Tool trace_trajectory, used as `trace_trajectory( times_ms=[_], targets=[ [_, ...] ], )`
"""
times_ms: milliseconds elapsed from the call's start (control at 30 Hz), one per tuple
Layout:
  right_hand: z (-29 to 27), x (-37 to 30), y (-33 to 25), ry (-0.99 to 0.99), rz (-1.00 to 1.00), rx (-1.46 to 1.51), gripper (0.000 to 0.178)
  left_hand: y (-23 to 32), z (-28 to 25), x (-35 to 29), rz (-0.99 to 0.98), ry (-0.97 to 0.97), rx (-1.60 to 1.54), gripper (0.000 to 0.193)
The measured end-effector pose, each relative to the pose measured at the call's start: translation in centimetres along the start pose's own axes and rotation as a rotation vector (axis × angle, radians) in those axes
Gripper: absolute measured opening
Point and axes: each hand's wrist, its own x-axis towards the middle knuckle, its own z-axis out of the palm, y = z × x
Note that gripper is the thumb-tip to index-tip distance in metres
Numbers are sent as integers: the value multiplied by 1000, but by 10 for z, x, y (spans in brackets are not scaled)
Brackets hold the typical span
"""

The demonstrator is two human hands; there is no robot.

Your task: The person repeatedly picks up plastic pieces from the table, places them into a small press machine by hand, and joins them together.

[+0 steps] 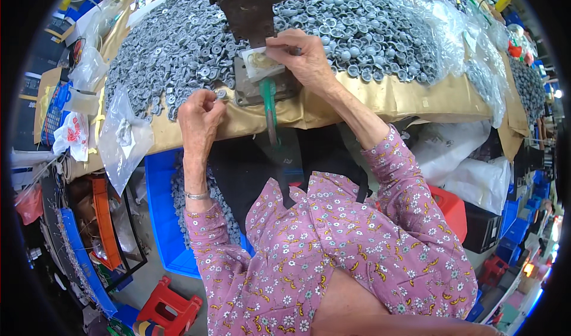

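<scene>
Head view: the left hand (200, 114) has thumb and fingers closed in a pinch, a small grey cap (221, 94) at their tips. The right hand (306, 59) is at the press (250, 8), fingers bent beside the white block (259, 68); whether they grip a part cannot be told. Nearer the body than those fingers is a green bar (269, 95). Grey parts (160, 56) lie heaped beyond the left fingers; domed pieces (375, 32) lie right of the right fingers. Judged step: setting work at the block. The next move likely calls for clear right fingertips before the cap comes across.
</scene>
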Motion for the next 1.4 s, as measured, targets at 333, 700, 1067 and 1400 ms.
trace_trajectory(
  times_ms=[333,700,1067,1400],
  targets=[
    [-12,0,7,-130,-615,-678,23,35,20,44,55,-108,-236,8],
    [-11,-14,12,-123,-577,-719,41,52,33,77,144,-259,-349,9],
    [-16,26,12,85,-65,-63,27,45,20,90,183,-378,-246,12],
    [-29,206,-158,146,92,632,54,37,25,97,155,-397,-297,16]
  ],
)
